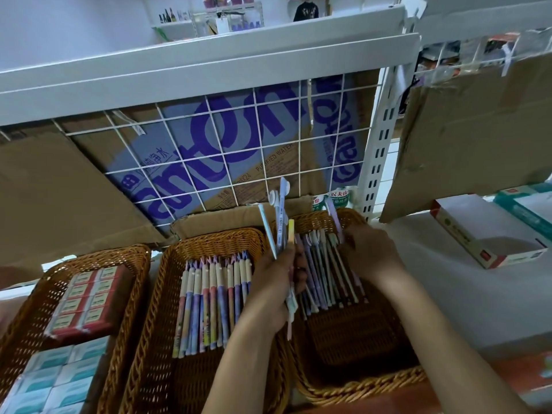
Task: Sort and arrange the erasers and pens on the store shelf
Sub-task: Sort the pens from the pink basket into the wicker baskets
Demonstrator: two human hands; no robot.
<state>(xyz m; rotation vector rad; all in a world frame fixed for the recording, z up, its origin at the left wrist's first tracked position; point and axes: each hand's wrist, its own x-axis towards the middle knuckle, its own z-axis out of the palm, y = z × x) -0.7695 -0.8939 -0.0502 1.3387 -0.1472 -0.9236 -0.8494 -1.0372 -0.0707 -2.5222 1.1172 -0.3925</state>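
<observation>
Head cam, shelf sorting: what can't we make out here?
- Head view: row of pens in the right basket, count unclear; the left hand, gripping a pen bundle, and the right hand cover parts.
- Head view: whether the right hand grips the lilac pen or just touches it; its back hides the fingertips.
- Head view: print on the red eraser boxes, too small, blurred.
- Head view: teal erasers, cut off by the bottom-left edge.

View: I have one wide-angle camera, worn on the head.
Position: above the near edge of the shelf (448, 288).
Facing: forward and down, toward the wire grid (230, 150) at the far side.
Nearness: close; the wicker baskets (215, 236) fill my lower frame, from left to right of centre.
</observation>
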